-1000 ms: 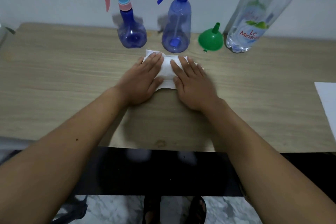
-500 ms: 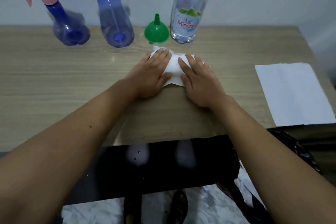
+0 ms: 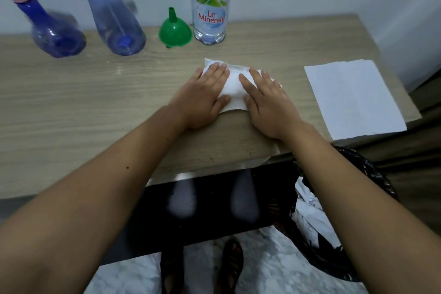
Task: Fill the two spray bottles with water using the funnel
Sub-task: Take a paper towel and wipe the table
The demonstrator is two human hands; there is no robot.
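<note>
Two blue spray bottles stand at the back left of the wooden table (image 3: 71, 107): a round-bodied one (image 3: 57, 36) with a pink collar and a taller one (image 3: 114, 21) beside it. A green funnel (image 3: 175, 31) sits upside down next to a clear Le Minerale water bottle (image 3: 210, 7). My left hand (image 3: 202, 98) and my right hand (image 3: 267, 100) lie flat, side by side, pressing a folded white paper towel (image 3: 235, 88) onto the table in front of the water bottle.
A flat white paper sheet (image 3: 353, 100) lies at the table's right end. Below the right edge stands a bin with a dark liner (image 3: 358, 174) holding crumpled white paper. A white wall runs behind the table.
Both hands have slid the paper towel to the right along the table, away from the spray bottles. The view has swung right, bringing the paper sheet and the bin into sight.
</note>
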